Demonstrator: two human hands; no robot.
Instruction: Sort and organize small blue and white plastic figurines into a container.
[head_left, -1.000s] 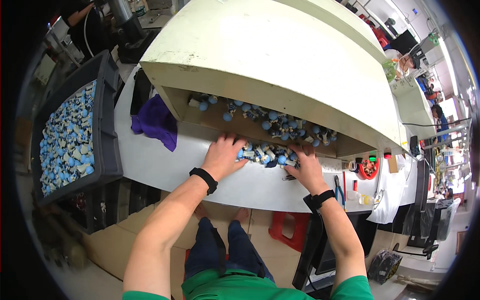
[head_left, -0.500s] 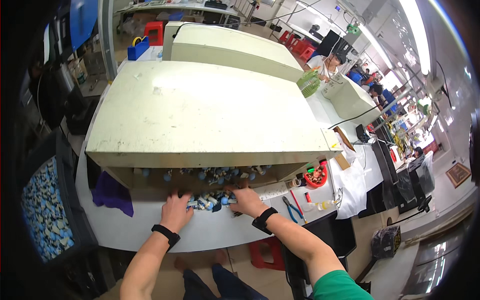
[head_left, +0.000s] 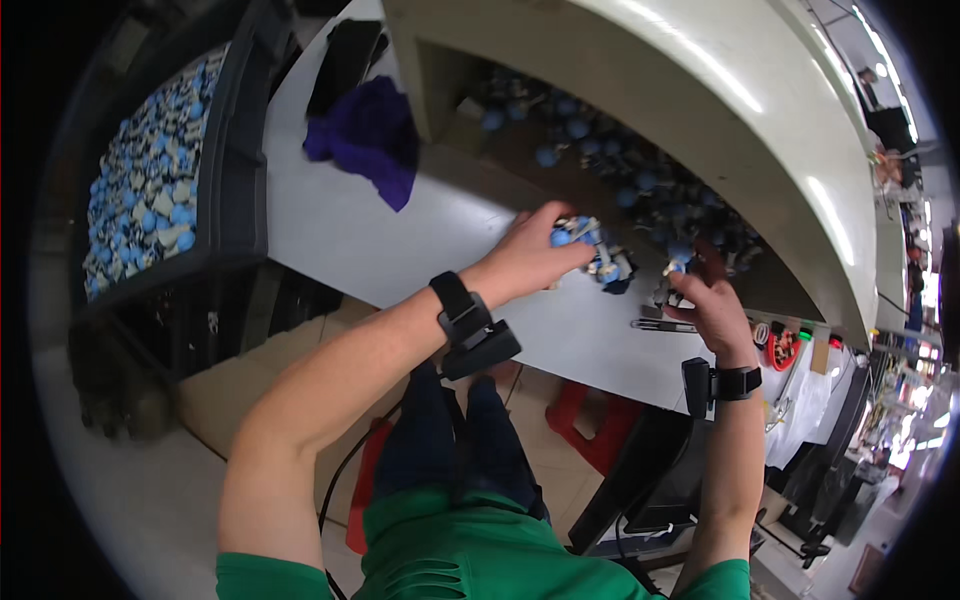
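At the table's front part, my left hand (head_left: 536, 252) curls round a small cluster of blue, white and black pieces (head_left: 605, 262), each with a rounded blue part. Its thumb lies along the near side and the fingertips are partly hidden. My right hand (head_left: 716, 312) is bent at the shaded opening of a cream-coloured box-like hood, with thumb and fingers closed about a few similar pieces (head_left: 677, 268). More of these loose pieces (head_left: 640, 180) lie heaped in the shade under the hood (head_left: 700, 75). Black straps are on both my wrists.
A dark crate (head_left: 240, 150) at the left is full of blue-and-white pieces. A purple cloth (head_left: 370, 140) lies on the white table (head_left: 440, 235). Tweezers (head_left: 664, 325) lie near my right hand, and a red bowl (head_left: 783, 348) stands further right. A red stool (head_left: 590, 425) is below the table edge.
The view has swung left and down, bringing the crate and my legs further in. My left hand is now round the cluster, and my right hand is apart from it, by the hood's opening.
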